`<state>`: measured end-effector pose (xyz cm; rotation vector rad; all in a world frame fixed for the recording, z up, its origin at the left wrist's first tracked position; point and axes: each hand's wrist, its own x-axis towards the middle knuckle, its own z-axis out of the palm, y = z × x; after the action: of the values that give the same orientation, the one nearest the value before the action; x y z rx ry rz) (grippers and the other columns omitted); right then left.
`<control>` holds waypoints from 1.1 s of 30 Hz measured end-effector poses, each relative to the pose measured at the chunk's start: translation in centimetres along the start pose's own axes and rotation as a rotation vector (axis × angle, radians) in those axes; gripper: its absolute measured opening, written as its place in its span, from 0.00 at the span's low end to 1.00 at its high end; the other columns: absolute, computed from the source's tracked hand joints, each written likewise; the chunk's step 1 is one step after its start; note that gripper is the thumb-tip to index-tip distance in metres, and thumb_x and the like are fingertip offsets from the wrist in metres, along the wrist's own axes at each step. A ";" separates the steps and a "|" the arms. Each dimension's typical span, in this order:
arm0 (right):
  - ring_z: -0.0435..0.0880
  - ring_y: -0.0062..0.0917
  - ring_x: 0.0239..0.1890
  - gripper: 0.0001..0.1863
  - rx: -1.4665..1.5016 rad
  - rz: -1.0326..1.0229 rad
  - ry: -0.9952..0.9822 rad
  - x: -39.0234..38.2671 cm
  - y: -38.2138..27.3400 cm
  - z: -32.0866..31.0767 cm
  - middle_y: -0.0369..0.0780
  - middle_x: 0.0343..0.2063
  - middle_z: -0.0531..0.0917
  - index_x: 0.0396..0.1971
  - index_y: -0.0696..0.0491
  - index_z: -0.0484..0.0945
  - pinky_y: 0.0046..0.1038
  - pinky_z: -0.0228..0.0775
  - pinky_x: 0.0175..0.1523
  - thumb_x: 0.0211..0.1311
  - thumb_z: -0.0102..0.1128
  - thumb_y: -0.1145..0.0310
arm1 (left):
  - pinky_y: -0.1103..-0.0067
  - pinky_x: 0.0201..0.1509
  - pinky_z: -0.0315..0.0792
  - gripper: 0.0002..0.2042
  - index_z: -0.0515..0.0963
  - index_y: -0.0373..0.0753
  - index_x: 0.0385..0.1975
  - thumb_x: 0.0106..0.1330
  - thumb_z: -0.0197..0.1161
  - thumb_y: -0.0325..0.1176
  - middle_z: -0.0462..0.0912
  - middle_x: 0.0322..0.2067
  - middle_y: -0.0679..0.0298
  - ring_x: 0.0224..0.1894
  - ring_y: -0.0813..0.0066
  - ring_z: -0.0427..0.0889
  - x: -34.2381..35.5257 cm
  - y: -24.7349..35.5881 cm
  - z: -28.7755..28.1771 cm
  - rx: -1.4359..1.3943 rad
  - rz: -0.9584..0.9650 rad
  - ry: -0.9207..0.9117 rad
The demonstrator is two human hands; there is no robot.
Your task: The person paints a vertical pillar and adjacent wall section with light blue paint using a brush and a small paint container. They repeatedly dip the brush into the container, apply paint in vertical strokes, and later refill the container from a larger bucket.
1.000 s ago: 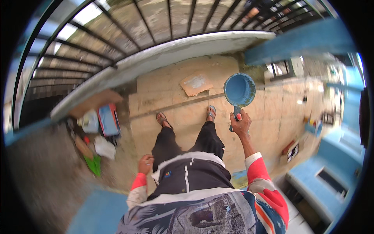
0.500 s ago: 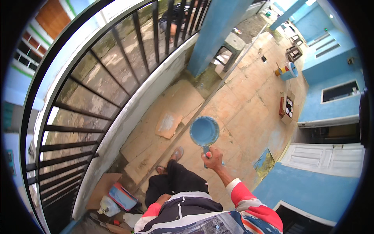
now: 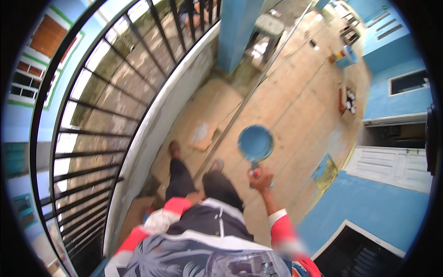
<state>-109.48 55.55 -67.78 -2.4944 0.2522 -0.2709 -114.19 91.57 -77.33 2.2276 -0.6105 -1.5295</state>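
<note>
My right hand (image 3: 263,179) is closed round the handle of a round dipper (image 3: 244,147), which I hold out over the tiled floor. Blue paint (image 3: 256,142) coats its inside. A small red bit shows by my thumb, too blurred to name. My left hand (image 3: 195,197) hangs low against my left thigh, partly covered by the sleeve. Its fingers cannot be made out, and nothing shows in it.
Black railings (image 3: 104,131) on a low wall curve along my left; a person (image 3: 194,17) is beyond them. Ahead stand a blue pillar (image 3: 237,34) and a stool (image 3: 270,25). A paint bucket (image 3: 346,57) and a carton (image 3: 348,99) sit right, before the blue wall (image 3: 369,210).
I have stepped forward, my left foot now in front. The dipper stays in my right hand and sits slightly farther right in view. The carton and bucket have shifted in view.
</note>
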 end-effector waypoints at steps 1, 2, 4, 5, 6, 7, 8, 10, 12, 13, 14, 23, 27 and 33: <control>0.80 0.47 0.25 0.15 0.014 0.005 -0.010 -0.4 0.6 -0.2 0.48 0.21 0.80 0.26 0.54 0.76 0.47 0.69 0.31 0.50 0.72 0.60 | 0.53 0.51 0.78 0.17 0.86 0.48 0.44 0.66 0.60 0.50 0.87 0.44 0.48 0.49 0.44 0.85 0.0 -0.1 -0.2 0.006 0.021 0.018; 0.80 0.48 0.25 0.16 -0.001 0.035 0.010 -1.5 0.9 -0.5 0.49 0.21 0.79 0.25 0.54 0.76 0.48 0.69 0.31 0.50 0.72 0.60 | 0.55 0.51 0.78 0.16 0.86 0.49 0.45 0.65 0.60 0.48 0.87 0.44 0.51 0.49 0.45 0.85 0.2 0.7 -2.1 0.012 0.155 -0.013; 0.80 0.48 0.26 0.16 -0.014 0.116 -0.011 -2.3 -0.2 -1.5 0.49 0.21 0.80 0.25 0.55 0.75 0.48 0.69 0.32 0.50 0.73 0.60 | 0.57 0.52 0.78 0.16 0.86 0.49 0.46 0.64 0.60 0.45 0.88 0.43 0.52 0.49 0.46 0.85 -0.3 2.9 -4.1 0.077 0.102 -0.053; 0.80 0.48 0.26 0.16 -0.016 0.141 -0.013 -2.5 -0.6 -1.8 0.49 0.21 0.79 0.25 0.55 0.75 0.48 0.69 0.32 0.50 0.73 0.61 | 0.57 0.52 0.78 0.16 0.86 0.49 0.47 0.65 0.60 0.45 0.88 0.43 0.52 0.49 0.47 0.85 -0.3 3.1 -4.4 0.062 0.130 -0.064; 0.80 0.48 0.26 0.15 -0.016 0.164 -0.015 -2.8 -1.0 -2.0 0.49 0.21 0.79 0.25 0.55 0.75 0.47 0.69 0.32 0.50 0.73 0.62 | 0.57 0.52 0.78 0.16 0.86 0.48 0.47 0.65 0.59 0.45 0.88 0.43 0.51 0.49 0.47 0.86 -0.5 3.1 -4.6 0.047 0.156 -0.073; 0.79 0.47 0.26 0.15 -0.014 0.185 -0.019 -3.0 -1.5 -1.9 0.49 0.21 0.79 0.25 0.55 0.75 0.47 0.68 0.32 0.50 0.73 0.62 | 0.58 0.52 0.78 0.16 0.86 0.48 0.48 0.65 0.59 0.44 0.88 0.43 0.51 0.50 0.48 0.86 -1.0 3.0 -4.9 0.031 0.180 -0.080; 0.79 0.47 0.26 0.15 -0.017 0.177 -0.004 -2.9 -2.0 -2.1 0.49 0.21 0.79 0.24 0.55 0.75 0.47 0.68 0.32 0.50 0.73 0.63 | 0.57 0.52 0.78 0.16 0.86 0.48 0.48 0.65 0.59 0.44 0.88 0.44 0.51 0.50 0.47 0.86 -1.1 2.9 -4.9 0.049 0.185 -0.100; 0.79 0.47 0.26 0.15 -0.020 0.155 0.023 -2.4 -3.1 -1.9 0.48 0.20 0.78 0.24 0.55 0.74 0.47 0.68 0.32 0.50 0.73 0.63 | 0.57 0.53 0.78 0.16 0.86 0.47 0.48 0.65 0.59 0.44 0.87 0.45 0.50 0.50 0.47 0.86 -1.7 2.4 -5.0 0.081 0.189 -0.135; 0.79 0.47 0.26 0.15 0.005 0.223 0.018 -2.2 -4.0 -1.0 0.48 0.20 0.78 0.24 0.55 0.74 0.47 0.68 0.32 0.50 0.73 0.64 | 0.56 0.53 0.77 0.17 0.85 0.47 0.48 0.66 0.59 0.45 0.87 0.45 0.50 0.50 0.47 0.86 -3.0 1.4 -5.7 0.049 0.177 -0.139; 0.79 0.47 0.26 0.15 0.018 0.256 0.014 -1.8 -4.5 -0.5 0.48 0.20 0.78 0.24 0.55 0.74 0.47 0.68 0.32 0.50 0.73 0.64 | 0.56 0.53 0.77 0.17 0.85 0.47 0.48 0.66 0.58 0.45 0.87 0.45 0.50 0.50 0.47 0.85 -3.4 0.8 -5.9 0.026 0.180 -0.140; 0.79 0.48 0.26 0.15 0.022 0.286 -0.012 -1.2 -5.1 0.1 0.48 0.20 0.78 0.24 0.55 0.74 0.47 0.68 0.32 0.50 0.73 0.64 | 0.56 0.53 0.77 0.17 0.85 0.47 0.49 0.66 0.58 0.45 0.87 0.45 0.50 0.50 0.47 0.85 -3.7 0.0 -6.4 0.011 0.189 -0.144; 0.77 0.45 0.24 0.15 0.066 0.262 0.052 5.5 -12.4 8.9 0.46 0.19 0.76 0.22 0.55 0.73 0.44 0.66 0.31 0.51 0.72 0.66 | 0.55 0.56 0.74 0.22 0.74 0.40 0.57 0.65 0.63 0.42 0.81 0.54 0.49 0.56 0.45 0.80 -2.5 -9.1 -17.5 -0.010 -0.127 0.215; 0.74 0.41 0.23 0.16 0.163 0.341 0.056 9.1 -16.0 14.0 0.44 0.19 0.74 0.22 0.55 0.71 0.41 0.63 0.30 0.51 0.73 0.68 | 0.49 0.64 0.66 0.23 0.73 0.39 0.58 0.64 0.63 0.39 0.74 0.60 0.51 0.65 0.49 0.71 5.5 -14.4 -26.5 0.308 -0.063 0.439; 0.74 0.39 0.24 0.16 0.174 0.319 0.055 9.6 -15.9 20.4 0.43 0.22 0.74 0.23 0.56 0.70 0.39 0.63 0.29 0.49 0.74 0.70 | 0.43 0.78 0.46 0.23 0.73 0.42 0.66 0.72 0.51 0.37 0.66 0.72 0.57 0.79 0.57 0.53 16.8 -24.1 -31.2 1.168 0.034 0.250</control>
<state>-93.26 77.21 -73.26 -2.2365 0.6153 -0.2180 -76.22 104.40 -92.43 3.0652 -1.7608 -0.8781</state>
